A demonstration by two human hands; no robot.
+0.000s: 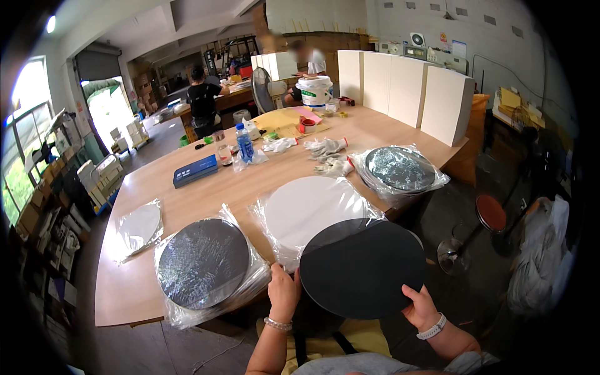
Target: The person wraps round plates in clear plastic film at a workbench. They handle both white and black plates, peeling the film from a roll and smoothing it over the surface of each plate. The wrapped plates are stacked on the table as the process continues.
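I hold a large, thin black round disc (362, 269) over the table's near edge, tilted toward me. My left hand (284, 292) is closed at its left rim, the fingers partly hidden. My right hand (422, 306) grips the lower right rim, thumb on the upper face. Just beyond lies a white round disc (312, 209) in clear plastic, partly covered by the black one. To the left of my left hand, a dark grey disc (203, 262) rests in a clear plastic bag, its surface glinting. A smaller white disc (139, 225) in plastic sits farther left.
On the wooden table (147, 190) lie a bagged dark disc (400, 169), white gloves (325, 148), a blue box (195, 170), a blue bottle (244, 144) and a white bucket (314, 91). Tall white blocks (400, 87) line its right side. A red-topped stool (492, 212) stands right. Two people work farther back.
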